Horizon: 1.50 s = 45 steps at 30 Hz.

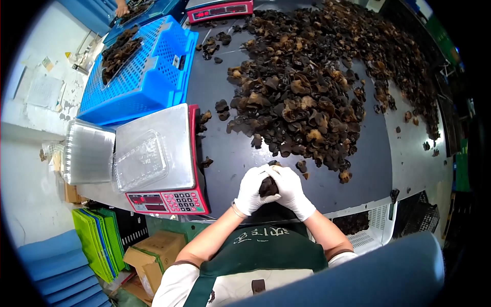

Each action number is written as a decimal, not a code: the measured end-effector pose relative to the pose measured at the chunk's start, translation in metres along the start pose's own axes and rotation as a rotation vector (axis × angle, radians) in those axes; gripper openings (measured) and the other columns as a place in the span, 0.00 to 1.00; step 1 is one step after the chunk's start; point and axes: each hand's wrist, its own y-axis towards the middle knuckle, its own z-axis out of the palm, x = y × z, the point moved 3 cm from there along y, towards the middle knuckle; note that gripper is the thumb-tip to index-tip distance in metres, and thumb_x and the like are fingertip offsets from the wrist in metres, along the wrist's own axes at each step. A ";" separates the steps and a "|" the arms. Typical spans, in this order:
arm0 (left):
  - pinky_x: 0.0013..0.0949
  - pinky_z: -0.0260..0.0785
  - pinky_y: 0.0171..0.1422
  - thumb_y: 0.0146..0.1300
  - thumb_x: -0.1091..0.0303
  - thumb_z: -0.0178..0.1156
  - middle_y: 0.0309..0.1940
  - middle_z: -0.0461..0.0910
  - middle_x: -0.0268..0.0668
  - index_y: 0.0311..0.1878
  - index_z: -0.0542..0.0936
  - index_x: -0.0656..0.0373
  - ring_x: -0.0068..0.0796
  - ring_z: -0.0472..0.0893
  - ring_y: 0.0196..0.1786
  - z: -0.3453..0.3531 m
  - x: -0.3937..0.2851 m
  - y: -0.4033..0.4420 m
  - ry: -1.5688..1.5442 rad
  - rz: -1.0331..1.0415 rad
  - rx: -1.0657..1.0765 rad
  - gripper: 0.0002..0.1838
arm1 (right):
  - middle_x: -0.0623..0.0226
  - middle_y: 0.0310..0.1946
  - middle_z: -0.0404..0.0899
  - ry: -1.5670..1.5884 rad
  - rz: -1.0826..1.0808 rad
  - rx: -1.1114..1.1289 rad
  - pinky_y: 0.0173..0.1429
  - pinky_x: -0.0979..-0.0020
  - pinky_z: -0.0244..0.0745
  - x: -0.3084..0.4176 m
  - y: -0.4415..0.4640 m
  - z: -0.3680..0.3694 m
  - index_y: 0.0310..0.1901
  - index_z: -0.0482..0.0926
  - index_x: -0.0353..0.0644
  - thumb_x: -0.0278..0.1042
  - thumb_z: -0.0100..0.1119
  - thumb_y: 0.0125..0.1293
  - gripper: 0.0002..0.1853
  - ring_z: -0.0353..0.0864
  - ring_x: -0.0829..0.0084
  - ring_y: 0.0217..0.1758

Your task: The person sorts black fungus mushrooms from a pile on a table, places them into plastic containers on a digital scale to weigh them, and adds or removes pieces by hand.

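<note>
Both my hands wear white gloves and meet just above the near edge of the dark tabletop. My left hand (250, 192) and my right hand (290, 190) are cupped together, fingers curled around dark wood ear mushrooms (268, 188). How many pieces they hold is hidden by the gloves. Just beyond my hands spreads a large heap of wood ear mushrooms (302, 102), with a few loose pieces at its near edge. To the left stands a red scale (171, 202) with a metal platform, and a clear plastic tray (143, 161) lies on it.
Clear trays (89, 153) are stacked left of the scale. Behind it, a blue crate (171, 66) carries a tray of mushrooms (120, 53). A second scale (220, 11) and another person's hand (121, 9) are at the far side. A white basket (378, 225) sits below the right edge.
</note>
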 end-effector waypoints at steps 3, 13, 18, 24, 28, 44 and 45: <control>0.45 0.72 0.57 0.44 0.56 0.79 0.50 0.80 0.43 0.54 0.77 0.60 0.48 0.79 0.49 -0.007 -0.008 0.009 -0.067 0.033 -0.133 0.34 | 0.61 0.47 0.82 0.045 0.036 -0.042 0.51 0.62 0.79 0.007 0.008 -0.002 0.55 0.79 0.44 0.31 0.65 0.52 0.25 0.82 0.56 0.46; 0.40 0.73 0.58 0.45 0.59 0.81 0.50 0.80 0.41 0.52 0.78 0.60 0.40 0.80 0.52 -0.178 -0.039 0.008 0.076 -0.074 -0.459 0.33 | 0.59 0.49 0.81 0.263 -0.267 -0.083 0.55 0.60 0.78 0.139 0.143 0.007 0.59 0.76 0.49 0.34 0.68 0.51 0.29 0.81 0.56 0.52; 0.35 0.71 0.62 0.51 0.70 0.76 0.51 0.77 0.34 0.53 0.75 0.58 0.28 0.78 0.54 -0.295 -0.001 -0.030 -0.240 -0.323 -0.549 0.27 | 0.57 0.49 0.77 0.433 -0.360 -0.001 0.55 0.57 0.77 0.223 0.213 0.080 0.61 0.72 0.45 0.34 0.66 0.54 0.30 0.78 0.52 0.53; 0.33 0.71 0.61 0.48 0.72 0.76 0.49 0.78 0.35 0.53 0.76 0.58 0.29 0.78 0.53 -0.373 0.087 -0.064 -0.180 -0.314 -0.322 0.28 | 0.54 0.51 0.76 0.356 -0.270 0.204 0.59 0.55 0.73 0.247 0.249 0.156 0.61 0.71 0.42 0.36 0.68 0.53 0.32 0.77 0.53 0.52; 0.40 0.65 0.71 0.45 0.59 0.80 0.62 0.73 0.42 0.65 0.72 0.59 0.40 0.73 0.65 -0.393 0.093 -0.072 0.314 -0.168 -0.068 0.43 | 0.59 0.59 0.73 0.065 -0.332 0.270 0.65 0.50 0.69 0.238 0.243 0.161 0.62 0.71 0.45 0.45 0.73 0.48 0.39 0.71 0.49 0.60; 0.49 0.56 0.76 0.36 0.33 0.76 0.69 0.65 0.50 0.74 0.65 0.59 0.54 0.65 0.71 -0.416 0.088 -0.090 0.402 -0.201 0.051 0.63 | 0.55 0.58 0.77 -0.092 0.157 -0.345 0.67 0.52 0.67 -0.002 0.251 0.116 0.55 0.80 0.44 0.38 0.65 0.60 0.21 0.74 0.50 0.60; 0.49 0.56 0.76 0.36 0.33 0.76 0.70 0.65 0.50 0.73 0.65 0.59 0.55 0.64 0.72 -0.416 0.087 -0.089 0.378 -0.204 0.053 0.62 | 0.55 0.59 0.77 -0.261 0.158 -0.327 0.67 0.51 0.67 -0.018 0.244 0.130 0.56 0.79 0.46 0.41 0.64 0.61 0.21 0.74 0.48 0.61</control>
